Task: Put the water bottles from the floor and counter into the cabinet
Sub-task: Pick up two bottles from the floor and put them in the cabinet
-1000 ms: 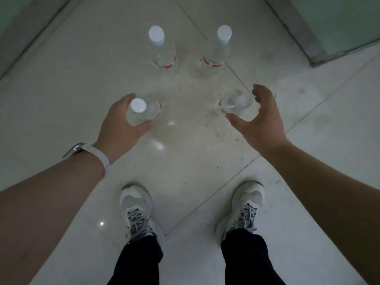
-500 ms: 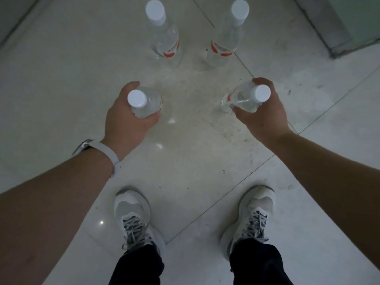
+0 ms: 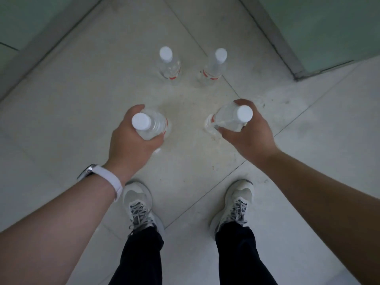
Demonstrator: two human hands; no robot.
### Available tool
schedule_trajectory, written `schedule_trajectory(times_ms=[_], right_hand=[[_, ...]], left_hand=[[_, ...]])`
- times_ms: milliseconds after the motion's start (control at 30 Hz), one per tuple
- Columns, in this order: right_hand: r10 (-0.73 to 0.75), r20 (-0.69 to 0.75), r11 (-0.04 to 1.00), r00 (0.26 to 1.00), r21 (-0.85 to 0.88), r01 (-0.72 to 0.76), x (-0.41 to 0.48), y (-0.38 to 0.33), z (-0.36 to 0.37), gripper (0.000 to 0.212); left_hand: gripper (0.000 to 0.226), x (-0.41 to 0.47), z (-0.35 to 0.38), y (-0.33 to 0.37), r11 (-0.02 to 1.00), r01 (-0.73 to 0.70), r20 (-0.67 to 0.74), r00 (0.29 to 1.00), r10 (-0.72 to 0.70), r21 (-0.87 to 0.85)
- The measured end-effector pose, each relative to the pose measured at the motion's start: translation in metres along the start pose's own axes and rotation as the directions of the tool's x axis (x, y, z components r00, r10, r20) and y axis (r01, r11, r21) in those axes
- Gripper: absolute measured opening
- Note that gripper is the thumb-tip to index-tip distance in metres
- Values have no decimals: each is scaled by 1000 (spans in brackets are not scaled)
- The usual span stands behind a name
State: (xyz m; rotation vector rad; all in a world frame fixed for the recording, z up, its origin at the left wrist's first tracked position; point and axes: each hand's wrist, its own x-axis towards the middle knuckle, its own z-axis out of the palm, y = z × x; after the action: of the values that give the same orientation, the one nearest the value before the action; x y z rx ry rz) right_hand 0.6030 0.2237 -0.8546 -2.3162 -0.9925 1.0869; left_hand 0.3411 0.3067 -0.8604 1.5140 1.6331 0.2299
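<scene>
Narrowing toward the far side, the tiled floor point(image 3: 61, 112) is bounded by the left skirting point(image 3: 51, 40) and the right skirting point(image 3: 273, 36); open tile is left all around the bottles. Four water bottles are counted. Two are stood upright near each other: the far-left bottle point(image 3: 168, 66) and the far-right bottle point(image 3: 213, 70). The near-left bottle point(image 3: 151, 125) is gripped by the left hand point(image 3: 131, 145), and the tilted near-right bottle point(image 3: 230, 118) by the right hand point(image 3: 250, 134), the hands held apart. Clear plastic, white caps and red label bands are shown on all four.
</scene>
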Motion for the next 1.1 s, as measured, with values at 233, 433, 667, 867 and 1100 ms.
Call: schedule_trajectory(times_ms=[233,433,667,867,1100], right_hand=[[-59,-28,998,998,-2,59,-71,-108,-64,66],[-135,-15,991,991,-15,135,-138,-216,-118,69],[-223,-62,974,973,-46,221,-219,-336,-170,64],[-293,-86,955,952,-79,287,-284,-420,-195,65],[-380,-103,924,919,-1,382,-338,-491,-216,53]], left_hand=[[75,-61,-86,85,994,56,-49,997,-61,-94],[73,-109,-180,159,991,-11,-96,995,-2,-134],[72,-158,-305,224,982,-183,-132,975,176,-41],[74,-204,-402,253,949,-316,-200,929,310,3],[75,-252,-480,266,928,-373,-328,877,351,-6]])
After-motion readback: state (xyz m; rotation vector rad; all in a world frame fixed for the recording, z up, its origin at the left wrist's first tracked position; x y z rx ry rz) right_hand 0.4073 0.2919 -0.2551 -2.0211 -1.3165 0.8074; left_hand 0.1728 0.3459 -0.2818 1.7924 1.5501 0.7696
